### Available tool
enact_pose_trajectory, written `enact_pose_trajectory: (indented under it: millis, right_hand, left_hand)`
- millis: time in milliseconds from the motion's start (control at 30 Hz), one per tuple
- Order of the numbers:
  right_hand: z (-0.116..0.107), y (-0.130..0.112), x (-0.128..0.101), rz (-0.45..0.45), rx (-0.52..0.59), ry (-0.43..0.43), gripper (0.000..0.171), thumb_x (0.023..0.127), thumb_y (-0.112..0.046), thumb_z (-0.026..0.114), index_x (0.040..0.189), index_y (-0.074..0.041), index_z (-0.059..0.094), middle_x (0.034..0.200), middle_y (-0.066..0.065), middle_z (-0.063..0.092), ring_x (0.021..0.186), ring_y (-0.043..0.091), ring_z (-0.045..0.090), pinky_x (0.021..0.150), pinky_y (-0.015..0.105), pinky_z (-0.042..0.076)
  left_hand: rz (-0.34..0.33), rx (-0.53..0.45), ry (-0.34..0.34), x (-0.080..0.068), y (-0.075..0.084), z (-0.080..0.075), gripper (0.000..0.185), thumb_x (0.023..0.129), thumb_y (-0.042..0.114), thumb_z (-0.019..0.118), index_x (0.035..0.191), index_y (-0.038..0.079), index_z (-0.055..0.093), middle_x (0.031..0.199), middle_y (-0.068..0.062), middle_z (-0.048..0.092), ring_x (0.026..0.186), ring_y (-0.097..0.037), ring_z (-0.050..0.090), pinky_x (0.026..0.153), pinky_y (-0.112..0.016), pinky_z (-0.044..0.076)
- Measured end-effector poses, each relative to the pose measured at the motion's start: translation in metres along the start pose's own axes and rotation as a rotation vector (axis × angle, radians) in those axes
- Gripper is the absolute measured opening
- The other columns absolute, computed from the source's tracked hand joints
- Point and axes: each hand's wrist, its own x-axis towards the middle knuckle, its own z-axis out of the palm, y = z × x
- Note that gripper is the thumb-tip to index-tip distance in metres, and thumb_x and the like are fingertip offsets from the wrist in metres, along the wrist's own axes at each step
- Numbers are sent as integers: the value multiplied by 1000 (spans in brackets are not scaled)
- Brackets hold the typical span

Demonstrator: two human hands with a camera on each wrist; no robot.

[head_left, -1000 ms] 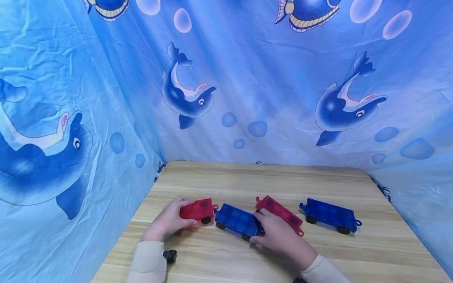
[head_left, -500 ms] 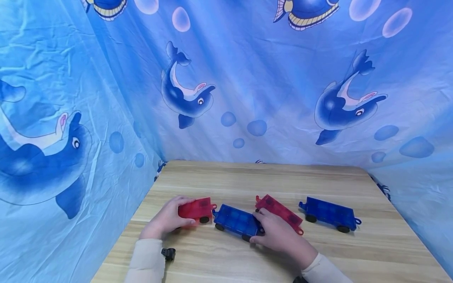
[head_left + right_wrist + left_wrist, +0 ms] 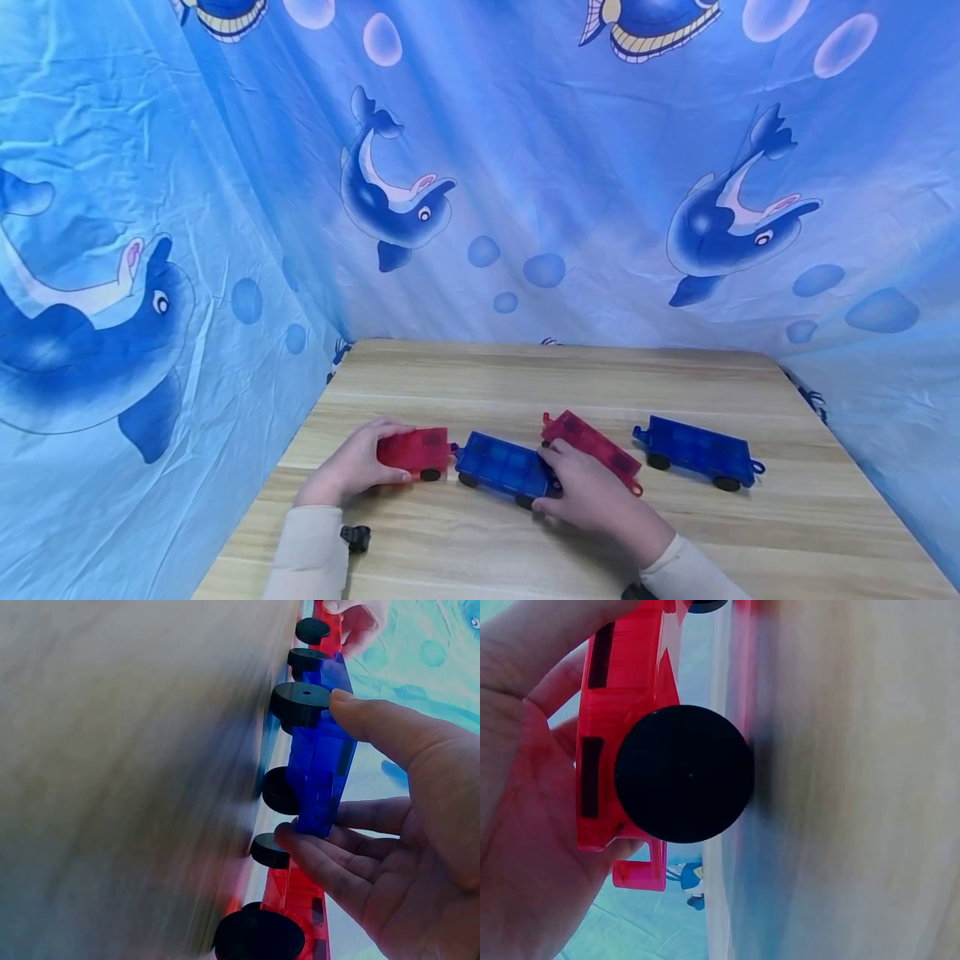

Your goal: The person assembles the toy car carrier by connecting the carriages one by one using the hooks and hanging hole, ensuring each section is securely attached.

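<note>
The left hand (image 3: 354, 460) grips a red, see-through plastic toy wagon with black wheels (image 3: 420, 450) at the left of the bench (image 3: 562, 375), its thumb along the near side and its fingers over the far side. The right hand (image 3: 588, 493) pinches the right end of a blue, see-through plastic toy wagon with black wheels (image 3: 501, 467), the thumb by a near wheel and the fingers round the far side. The two wagons stand end to end between the hands; the blue one's hook (image 3: 454, 449) meets the red one's right end, though whether it is coupled there cannot be told.

Just beyond the right hand, and partly covered by it, a second red plastic wagon (image 3: 585, 439) lies slantwise, far left to near right. It crowds the fingers there; whether it touches them is unclear. Farther right, apart from both hands, stands a second blue plastic wagon (image 3: 697, 450), its hook to the left and its ring (image 3: 759, 468) to the right.

A small black device (image 3: 356, 538) sits beside the pale left sleeve (image 3: 307, 550). Blue cloth printed with dolphins, fish and bubbles (image 3: 480, 167) hangs along the far edge and both sides of the bench.
</note>
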Motion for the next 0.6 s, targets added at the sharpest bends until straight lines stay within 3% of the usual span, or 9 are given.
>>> enact_pose_trajectory:
  millis: [467,600]
  right_hand:
    - [1,-7,8,-33,-37,11,83,76,-60,73,139,-9,52,143,17,44,125,33,48,97,51,43]
    - [3,-5,13,-58,-49,27,83,76,-60,73,138,-9,53,135,11,50,116,26,54,95,46,46]
  left_hand:
    - [-16,-2,29,-7,-13,-10,78,60,34,92,131,32,59,136,7,50,122,-21,47,99,-45,40]
    - [-32,-19,38,-9,-14,-12,80,59,33,93,131,29,59,136,7,50,120,-22,49,99,-44,40]
